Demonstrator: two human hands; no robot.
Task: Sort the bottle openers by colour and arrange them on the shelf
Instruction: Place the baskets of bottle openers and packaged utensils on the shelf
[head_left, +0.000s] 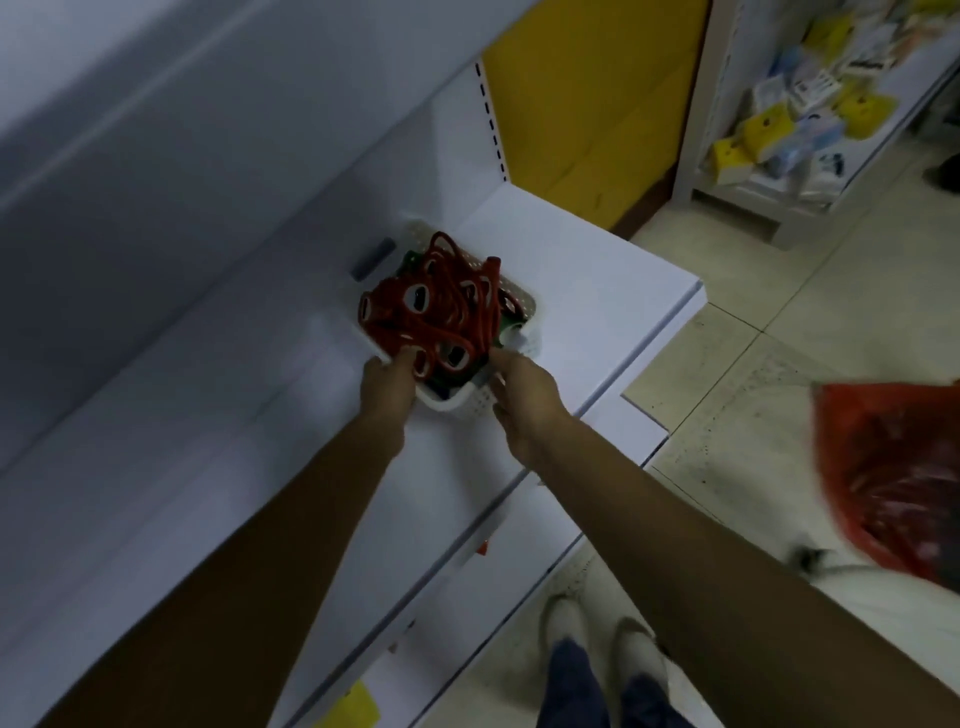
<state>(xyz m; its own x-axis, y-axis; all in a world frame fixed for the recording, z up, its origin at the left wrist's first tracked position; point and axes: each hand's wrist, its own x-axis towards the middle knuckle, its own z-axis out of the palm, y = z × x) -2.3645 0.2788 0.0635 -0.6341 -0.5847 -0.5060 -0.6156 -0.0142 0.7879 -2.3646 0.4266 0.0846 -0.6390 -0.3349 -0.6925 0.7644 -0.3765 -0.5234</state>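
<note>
A white perforated basket (525, 306) stands on the white shelf (597, 291), heaped with several red bottle openers (441, 306); a few dark green ones (506, 330) show underneath at the edges. My left hand (387, 384) grips the basket's near left rim, its fingers curled over the edge among the red openers. My right hand (522, 395) holds the basket's near right rim, with fingers reaching over the edge into the pile. Both forearms stretch in from the bottom of the view.
A small grey object (371, 258) lies on the shelf behind the basket. A lower shelf (519, 525) sticks out below. A red plastic bag (893, 478) sits on the tiled floor at right. A rack of packaged goods (779, 119) stands far right.
</note>
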